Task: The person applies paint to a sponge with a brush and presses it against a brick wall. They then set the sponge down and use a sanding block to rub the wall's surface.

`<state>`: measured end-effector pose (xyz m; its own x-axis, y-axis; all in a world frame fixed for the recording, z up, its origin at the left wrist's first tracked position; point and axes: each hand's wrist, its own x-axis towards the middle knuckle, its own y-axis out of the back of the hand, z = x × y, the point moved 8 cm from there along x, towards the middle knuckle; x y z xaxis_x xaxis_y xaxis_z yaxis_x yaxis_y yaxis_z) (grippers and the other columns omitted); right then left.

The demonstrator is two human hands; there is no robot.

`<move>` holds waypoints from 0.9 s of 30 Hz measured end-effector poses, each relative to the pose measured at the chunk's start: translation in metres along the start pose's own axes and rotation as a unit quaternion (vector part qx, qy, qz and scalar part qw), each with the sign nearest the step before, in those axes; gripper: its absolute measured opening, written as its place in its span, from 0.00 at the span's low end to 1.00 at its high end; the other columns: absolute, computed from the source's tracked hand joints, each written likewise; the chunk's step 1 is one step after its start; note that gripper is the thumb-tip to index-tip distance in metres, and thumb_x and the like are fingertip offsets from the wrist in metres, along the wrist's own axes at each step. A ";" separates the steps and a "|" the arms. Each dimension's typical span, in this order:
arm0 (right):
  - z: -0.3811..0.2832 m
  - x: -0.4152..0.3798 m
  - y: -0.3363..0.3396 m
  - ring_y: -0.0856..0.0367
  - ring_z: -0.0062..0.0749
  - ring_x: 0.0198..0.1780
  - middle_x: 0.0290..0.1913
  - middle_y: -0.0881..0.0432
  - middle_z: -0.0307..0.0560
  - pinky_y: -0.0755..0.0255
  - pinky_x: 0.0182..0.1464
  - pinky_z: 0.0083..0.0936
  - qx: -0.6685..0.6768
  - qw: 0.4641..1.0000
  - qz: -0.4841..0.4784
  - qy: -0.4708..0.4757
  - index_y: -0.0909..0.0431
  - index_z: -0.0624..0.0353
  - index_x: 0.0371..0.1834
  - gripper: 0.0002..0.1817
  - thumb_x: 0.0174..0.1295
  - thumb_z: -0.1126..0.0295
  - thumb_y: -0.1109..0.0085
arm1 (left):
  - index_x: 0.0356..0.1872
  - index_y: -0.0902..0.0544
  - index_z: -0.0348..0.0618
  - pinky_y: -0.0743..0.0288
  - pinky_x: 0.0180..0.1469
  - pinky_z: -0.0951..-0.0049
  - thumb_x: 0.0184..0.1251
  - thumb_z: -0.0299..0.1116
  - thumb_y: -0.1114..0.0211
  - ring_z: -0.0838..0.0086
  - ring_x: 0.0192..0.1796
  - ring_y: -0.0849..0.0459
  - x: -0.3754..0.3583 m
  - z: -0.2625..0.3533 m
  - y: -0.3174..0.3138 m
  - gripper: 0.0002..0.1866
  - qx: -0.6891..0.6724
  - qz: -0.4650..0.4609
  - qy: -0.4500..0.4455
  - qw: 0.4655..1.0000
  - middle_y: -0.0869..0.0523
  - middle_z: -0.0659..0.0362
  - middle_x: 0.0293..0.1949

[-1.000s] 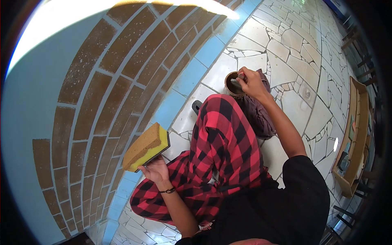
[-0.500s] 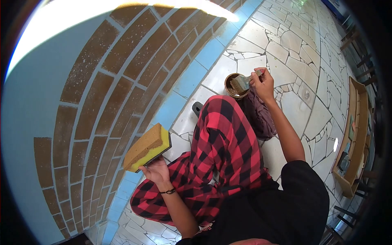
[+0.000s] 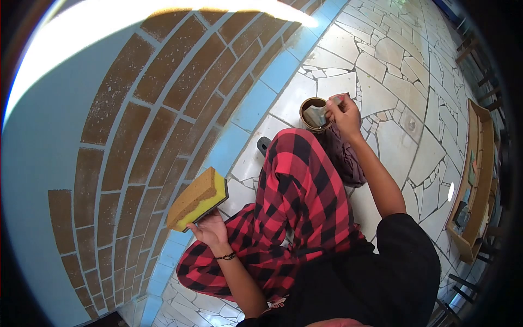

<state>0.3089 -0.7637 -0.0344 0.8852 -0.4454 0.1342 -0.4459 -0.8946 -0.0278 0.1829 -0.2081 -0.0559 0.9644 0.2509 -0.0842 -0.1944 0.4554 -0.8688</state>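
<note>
My left hand is wrapped around the black backing of a big yellow sponge, whose upper face is stained brown. The sponge is tilted beside the wall with the painted brown bricks. In my right hand is the handle of a wide paintbrush. Its bristle end is down inside a round paint can, and the tips are hidden there. A crumpled purple-brown cloth lies on the floor just below my right hand, partly behind my knee.
Pale blue tiles run along the wall's foot. White broken-stone tiling covers the floor. A long open cardboard box with things inside stands to the right, near several dark chair legs. Something black pokes out beside my knee.
The paintbrush has gone lower into the can, and my right hand has shifted slightly left and down with it. My left hand and the sponge stay nearly the same.
</note>
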 end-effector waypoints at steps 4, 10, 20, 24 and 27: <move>0.018 -0.002 0.028 0.19 0.21 0.28 0.34 0.16 0.42 0.26 0.29 0.21 0.098 0.988 0.111 -0.042 0.23 0.63 0.54 0.10 0.78 0.68 0.39 | 0.68 0.22 0.43 0.32 0.78 0.56 0.66 0.55 0.22 0.64 0.66 0.22 -0.001 -0.002 -0.017 0.37 0.010 0.029 -0.011 0.999 0.19 0.58 0.64; 0.063 -0.010 0.048 0.19 0.27 0.30 0.39 0.15 0.47 0.22 0.36 0.24 0.268 0.945 0.149 -0.115 0.27 0.57 0.49 0.05 0.80 0.68 0.45 | 0.66 0.20 0.43 0.31 0.77 0.56 0.66 0.55 0.22 0.64 0.64 0.21 0.003 -0.007 -0.025 0.35 0.023 0.026 -0.009 0.999 0.17 0.58 0.63; 0.122 -0.006 0.054 0.17 0.31 0.33 0.51 0.13 0.58 0.19 0.39 0.23 0.438 0.855 0.188 -0.206 0.27 0.59 0.48 0.06 0.78 0.70 0.42 | 0.73 0.25 0.45 0.33 0.80 0.54 0.70 0.55 0.25 0.62 0.74 0.25 0.003 -0.007 -0.011 0.38 0.014 -0.004 0.005 1.000 0.21 0.56 0.72; 0.114 0.001 0.051 0.19 0.30 0.32 0.44 0.16 0.52 0.20 0.34 0.21 0.495 0.826 0.160 -0.217 0.27 0.59 0.47 0.07 0.79 0.69 0.42 | 0.75 0.26 0.46 0.30 0.79 0.55 0.71 0.53 0.26 0.63 0.75 0.24 0.005 -0.005 -0.005 0.38 0.004 -0.016 0.000 1.000 0.21 0.57 0.73; 0.102 0.009 0.047 0.20 0.28 0.31 0.37 0.19 0.47 0.21 0.31 0.20 0.528 0.807 0.159 -0.213 0.27 0.59 0.46 0.08 0.80 0.68 0.42 | 0.71 0.23 0.43 0.31 0.80 0.53 0.71 0.53 0.25 0.62 0.71 0.21 0.003 -0.002 -0.006 0.35 0.015 -0.012 -0.009 1.000 0.19 0.57 0.71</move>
<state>0.3093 -0.8128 -0.1356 0.8144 -0.4283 -0.3916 -0.4963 -0.1641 -0.8525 0.1872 -0.2121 -0.0519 0.9653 0.2553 -0.0542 -0.1769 0.4871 -0.8552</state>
